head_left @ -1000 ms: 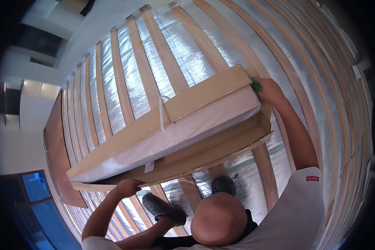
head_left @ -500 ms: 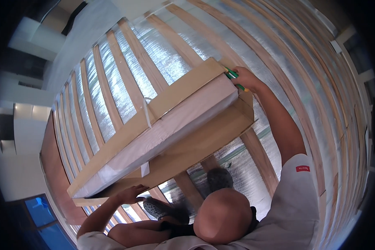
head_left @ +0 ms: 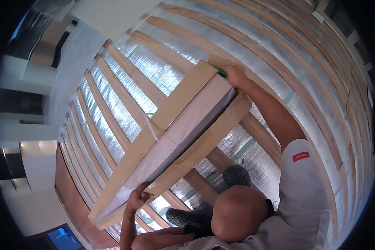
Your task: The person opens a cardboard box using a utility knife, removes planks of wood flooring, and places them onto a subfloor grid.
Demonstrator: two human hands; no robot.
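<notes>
A long cardboard box [head_left: 181, 164] lies slantwise across wooden battens in front of me, its long side split open. Inside is a long bundle [head_left: 187, 125] in pale, smooth wrapping. My left hand [head_left: 136, 200] is at the near flap toward the box's left end, fingers curled over its edge. My right hand [head_left: 234, 77] is at the far right end, closed round a green-handled tool [head_left: 221, 72]; its working end is hidden. A loose white strap [head_left: 151, 127] hangs over the far flap.
Wooden battens [head_left: 121, 71] run in rows over silvery foil sheeting [head_left: 164, 77]. My shoes [head_left: 236, 177] stand among them at the near side. A reddish-brown board [head_left: 71, 204] lies at the left, with a lit blue screen [head_left: 64, 238] below it.
My left hand has come up onto the near flap and taken hold of it. That flap has swung up closer to the bundle. My right hand still holds the green-handled tool.
</notes>
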